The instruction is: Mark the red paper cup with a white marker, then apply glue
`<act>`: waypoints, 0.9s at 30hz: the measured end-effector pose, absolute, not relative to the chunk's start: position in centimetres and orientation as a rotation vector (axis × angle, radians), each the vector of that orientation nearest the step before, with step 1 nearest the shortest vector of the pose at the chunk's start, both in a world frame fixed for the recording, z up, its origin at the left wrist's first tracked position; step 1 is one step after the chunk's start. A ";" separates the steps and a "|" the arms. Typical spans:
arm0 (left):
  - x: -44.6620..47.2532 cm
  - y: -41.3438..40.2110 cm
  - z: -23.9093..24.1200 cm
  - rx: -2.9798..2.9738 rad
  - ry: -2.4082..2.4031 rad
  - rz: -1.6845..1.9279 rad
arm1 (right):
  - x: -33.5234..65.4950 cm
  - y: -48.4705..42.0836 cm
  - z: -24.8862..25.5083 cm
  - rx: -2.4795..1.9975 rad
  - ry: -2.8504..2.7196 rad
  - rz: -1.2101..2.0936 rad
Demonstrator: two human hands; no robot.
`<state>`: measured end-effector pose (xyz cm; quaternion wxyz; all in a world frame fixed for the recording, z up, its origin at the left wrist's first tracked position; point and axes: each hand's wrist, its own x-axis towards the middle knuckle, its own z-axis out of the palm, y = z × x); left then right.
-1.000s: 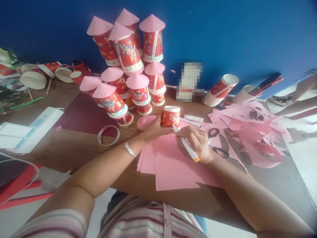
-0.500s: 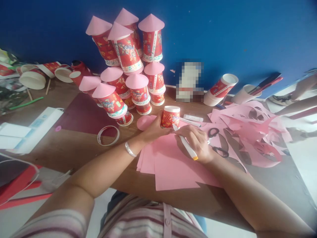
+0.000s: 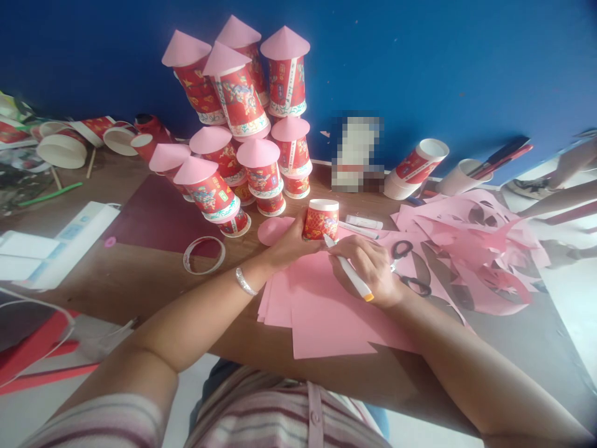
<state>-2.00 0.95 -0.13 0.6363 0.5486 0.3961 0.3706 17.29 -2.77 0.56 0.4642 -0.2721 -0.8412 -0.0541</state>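
My left hand [image 3: 295, 241] is wrapped round a red patterned paper cup [image 3: 323, 219] with a white rim, held upright above pink paper. In my right hand [image 3: 366, 267] is a white marker pen [image 3: 355, 278] with a yellow-orange end. The pen's tip is close to the lower part of the cup; whether it touches I cannot tell. Pink paper sheets [image 3: 321, 317] lie under both hands. A small pink paper cone [image 3: 273, 230] rests beside my left hand, and scissors [image 3: 413, 283] with dark handles lie just right of my right hand.
Several red cups with pink cone tops [image 3: 259, 171] stand stacked behind my left hand, against the blue wall [image 3: 420, 62]. A tape roll [image 3: 204, 255] lies at left. Cut pink scraps [image 3: 480, 249] spread at right, near a pen cup [image 3: 461, 177]. A person's legs [image 3: 569, 168] show at far right.
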 end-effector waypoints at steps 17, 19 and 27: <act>-2.1 1.1 -0.5 1.221 0.852 0.850 | 17.3 -2.7 0.7 -0.695 -2.040 -0.185; -2.1 1.1 -0.3 1.215 0.857 0.850 | 17.4 -2.7 0.7 -0.702 -2.033 -0.170; -2.1 1.0 -0.3 1.234 0.882 0.858 | 17.4 -2.7 0.6 -0.708 -2.031 -0.146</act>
